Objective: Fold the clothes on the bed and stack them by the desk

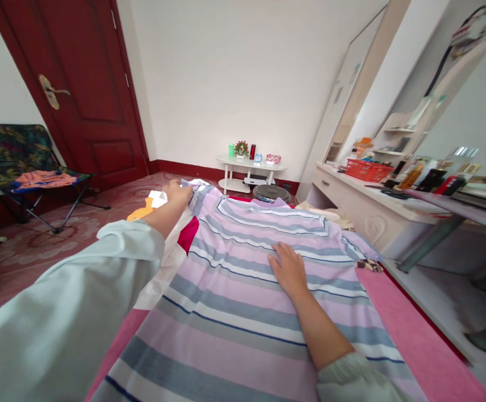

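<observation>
- lying spread under both hands, a striped shirt [243,290] in pink, grey and white bands covers most of a pink bed surface [414,335]; it runs from below the right wrist out past the left hand.
- off to the right of the right hand stands a white dresser [364,212] with a red basket [367,170] and bottles on top, well apart from the shirt.
- far to the left of the left arm sits a folding chair [17,162] with an orange cloth on its seat, in front of a dark red door [83,84].
- beyond the left hand, near the far wall, is a small white table [251,167] carrying small items.
- the right hand [288,271] rests open, palm down and fingers together, flat on the middle of the shirt.
- the left hand [177,194] reaches forward with the arm stretched out and its fingers closed, pinching the shirt's far left corner near the collar.
- just beside the left hand, on its left, lie a white scrap and an orange piece [142,212].
</observation>
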{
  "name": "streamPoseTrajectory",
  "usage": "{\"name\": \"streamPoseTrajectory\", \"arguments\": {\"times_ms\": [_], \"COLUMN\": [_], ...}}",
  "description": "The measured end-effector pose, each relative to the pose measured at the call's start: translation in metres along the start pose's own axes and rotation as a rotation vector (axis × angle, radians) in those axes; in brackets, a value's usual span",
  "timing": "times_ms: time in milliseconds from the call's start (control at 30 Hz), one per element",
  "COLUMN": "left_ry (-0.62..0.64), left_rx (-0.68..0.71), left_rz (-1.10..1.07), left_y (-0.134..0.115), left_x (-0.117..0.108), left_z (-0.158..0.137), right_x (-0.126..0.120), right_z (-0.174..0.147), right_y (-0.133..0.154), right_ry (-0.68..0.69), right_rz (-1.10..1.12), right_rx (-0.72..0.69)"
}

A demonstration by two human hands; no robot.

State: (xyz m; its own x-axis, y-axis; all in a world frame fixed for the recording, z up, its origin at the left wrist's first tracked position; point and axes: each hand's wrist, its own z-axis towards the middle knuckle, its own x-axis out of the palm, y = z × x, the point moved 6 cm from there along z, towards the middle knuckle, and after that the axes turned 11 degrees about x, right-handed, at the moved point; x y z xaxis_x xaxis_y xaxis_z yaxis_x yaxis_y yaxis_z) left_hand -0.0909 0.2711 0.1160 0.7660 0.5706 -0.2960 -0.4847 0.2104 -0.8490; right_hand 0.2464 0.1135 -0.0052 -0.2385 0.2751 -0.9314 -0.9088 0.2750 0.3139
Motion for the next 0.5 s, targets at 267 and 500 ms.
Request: {"name": "streamPoseTrajectory", "arguments": {"times_ms": [267, 500], "left_ry": [0.472, 0.781], "left_rx": [0.982, 0.771], "left_rz": [0.514, 0.704], "left_y": [-0.067, -0.037], "left_x": [0.067, 0.126], "left_z": [-0.057, -0.062], "right_x": [0.000, -0.001], "right_z": [0.000, 0.000], "right_y": [0.001, 0.000], "right_ry": [0.005, 0.005], "right_rz": [-0.002, 0.015], "right_rx": [-0.005, -0.002]}}
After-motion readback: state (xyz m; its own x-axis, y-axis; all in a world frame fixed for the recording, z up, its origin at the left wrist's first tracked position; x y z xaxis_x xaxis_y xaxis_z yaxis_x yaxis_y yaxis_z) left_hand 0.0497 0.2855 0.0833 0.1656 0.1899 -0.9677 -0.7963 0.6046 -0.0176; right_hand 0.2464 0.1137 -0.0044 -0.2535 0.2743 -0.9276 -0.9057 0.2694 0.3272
